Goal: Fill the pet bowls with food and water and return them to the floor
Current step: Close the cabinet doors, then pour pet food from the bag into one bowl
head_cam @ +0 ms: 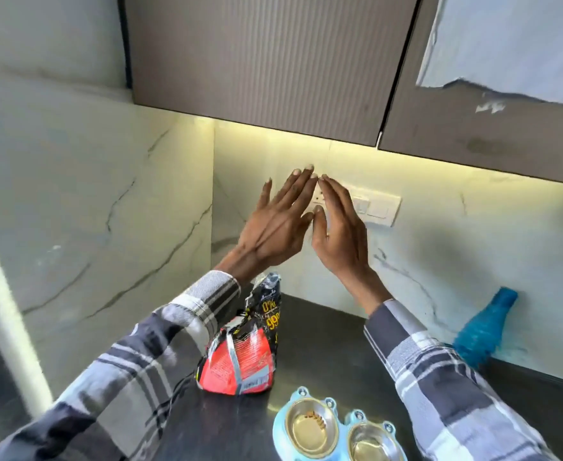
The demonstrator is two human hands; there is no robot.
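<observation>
A light-blue pet feeder [281,427] with two steel bowls sits on the dark counter near the bottom edge. The left bowl [310,432] holds a few brown kibbles; the right bowl [371,445] looks bare, though I cannot tell if it holds water. A red and black pet food bag [243,354] stands torn at the top, just left of the bowls. My left hand [273,227] and my right hand [336,231] are raised in front of the wall, fingers spread, fingertips nearly touching, holding nothing.
A blue plastic bottle [483,331] leans against the marble wall at the right. A white switch plate [373,207] is on the wall behind my hands. Grey upper cabinets [267,61] hang overhead. A marble side wall [90,211] closes the counter on the left.
</observation>
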